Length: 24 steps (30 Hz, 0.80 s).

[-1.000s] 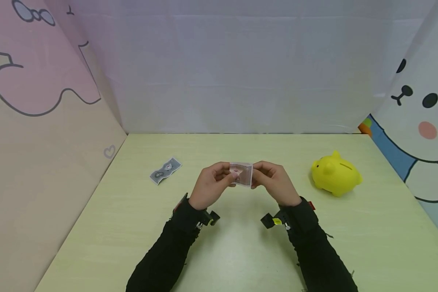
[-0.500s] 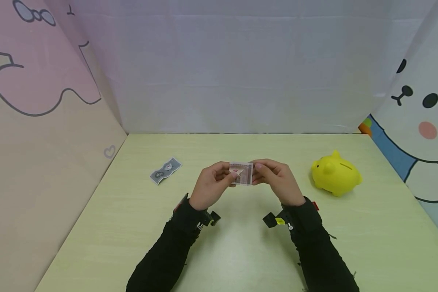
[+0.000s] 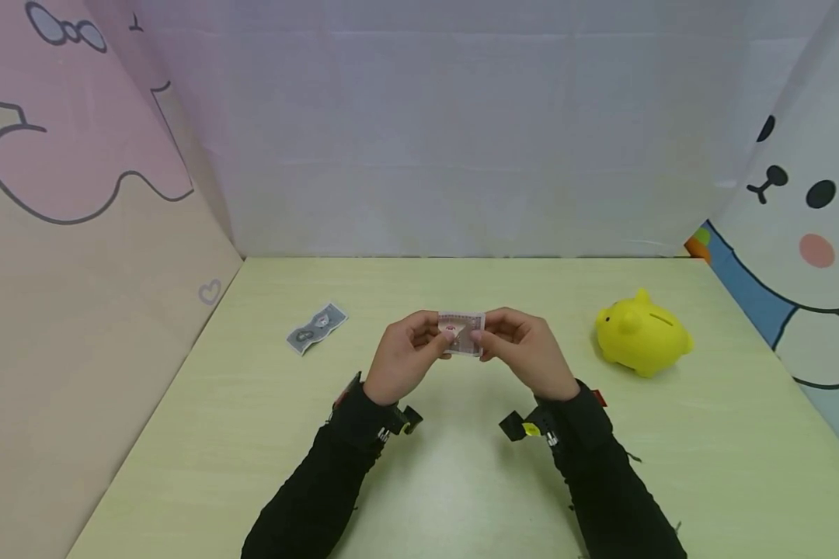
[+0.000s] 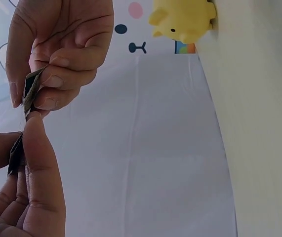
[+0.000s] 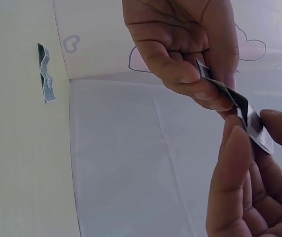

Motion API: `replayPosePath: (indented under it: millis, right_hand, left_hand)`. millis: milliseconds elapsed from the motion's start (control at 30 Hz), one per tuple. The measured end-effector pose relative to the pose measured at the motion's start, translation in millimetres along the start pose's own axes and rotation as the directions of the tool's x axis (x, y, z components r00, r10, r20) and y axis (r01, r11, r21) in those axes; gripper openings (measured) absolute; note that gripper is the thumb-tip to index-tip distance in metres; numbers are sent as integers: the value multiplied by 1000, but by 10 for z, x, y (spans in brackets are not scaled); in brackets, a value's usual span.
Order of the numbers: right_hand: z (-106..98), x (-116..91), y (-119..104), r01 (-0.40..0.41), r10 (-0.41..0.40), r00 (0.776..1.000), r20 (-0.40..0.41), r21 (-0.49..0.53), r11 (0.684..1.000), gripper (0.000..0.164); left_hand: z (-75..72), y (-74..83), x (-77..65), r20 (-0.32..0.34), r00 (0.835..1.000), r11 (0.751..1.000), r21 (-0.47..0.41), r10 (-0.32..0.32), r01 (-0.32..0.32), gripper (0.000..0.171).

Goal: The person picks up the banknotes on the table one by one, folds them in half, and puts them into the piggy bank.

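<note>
A small reddish-brown banknote [image 3: 469,321] is stretched between both hands above the table, its printed face toward the head camera. My left hand [image 3: 407,355] pinches its left end, thumb in front and fingers behind. On the other end my right hand [image 3: 529,352] pinches too, its thumb lying over the note's front. Both wrist views show the note edge-on, bent by a crease; the right wrist view has a folded flap [image 5: 239,102] standing out between the hands. Finger pads partly hide the note.
A grey-blue banknote [image 3: 318,328], wavy from folds, lies on the table [image 3: 266,435] at the back left. At the right stands a yellow piggy bank [image 3: 643,334] with a slot on top. A white curtain [image 3: 419,140] hangs behind the table's far edge.
The right hand shifted slightly right along the note's edge, then came back left; its thumb now presses on the note's front. The left hand keeps its grip in place.
</note>
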State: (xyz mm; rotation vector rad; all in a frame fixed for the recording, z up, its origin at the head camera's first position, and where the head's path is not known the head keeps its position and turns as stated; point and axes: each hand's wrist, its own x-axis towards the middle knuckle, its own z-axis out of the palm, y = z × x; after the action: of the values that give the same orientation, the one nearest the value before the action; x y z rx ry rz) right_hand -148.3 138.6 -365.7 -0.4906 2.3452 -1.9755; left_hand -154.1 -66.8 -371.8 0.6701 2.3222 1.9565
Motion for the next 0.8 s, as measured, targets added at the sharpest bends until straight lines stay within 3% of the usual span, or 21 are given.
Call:
replayPosePath:
  millis: [800]
  right_hand:
    - [37, 12, 36, -10, 10, 1000, -20, -21, 1000, 17]
  left_hand:
    - [13, 12, 2, -24, 999, 999, 39, -25, 25, 23]
